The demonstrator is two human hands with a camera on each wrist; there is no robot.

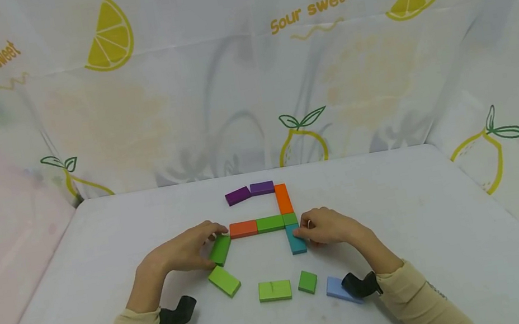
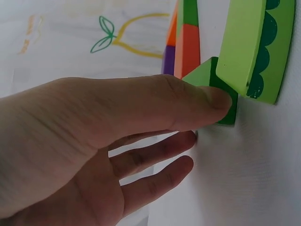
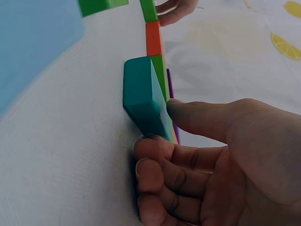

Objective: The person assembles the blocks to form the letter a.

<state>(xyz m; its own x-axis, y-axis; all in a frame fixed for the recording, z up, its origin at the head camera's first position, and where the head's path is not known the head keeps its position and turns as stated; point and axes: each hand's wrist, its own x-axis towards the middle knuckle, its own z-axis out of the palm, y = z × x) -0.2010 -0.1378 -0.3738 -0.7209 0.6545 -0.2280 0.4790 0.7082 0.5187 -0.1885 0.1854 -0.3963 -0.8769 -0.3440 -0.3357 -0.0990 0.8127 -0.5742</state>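
two hands arranging coloured blocks on a white table [image 1: 146, 219]. the left hand [image 1: 182, 252] spans a slanted green block [image 1: 221, 250] lengthwise, thumb at its near end and fingers toward its far end; in the left wrist view two of the other fingers stand spread apart, and the index finger is largely hidden behind the thumb. this block lies at the left end of a row made up of a red-orange block [image 1: 243, 229], a middle green block [image 1: 270, 224] and a small green block [image 1: 289, 219]; whether it touches the row cannot be told. the right hand [image 1: 331, 225] pinches a teal block [image 1: 295, 242], thumb against it and the remaining fingers curled close together beside it; the teal block extends toward the person from the small green block. from that same small block an orange block [image 1: 283, 199] runs away from the person, with a violet block [image 1: 262, 188] at its far end and a tilted dark purple block [image 1: 238, 196] left of that. nearer the person lie a tilted lime block [image 1: 224, 281], a second lime block [image 1: 275, 291], a loose green block [image 1: 307, 282] and a pale blue block [image 1: 338, 288], the last partly covered by a black wrist mount [image 1: 362, 285]
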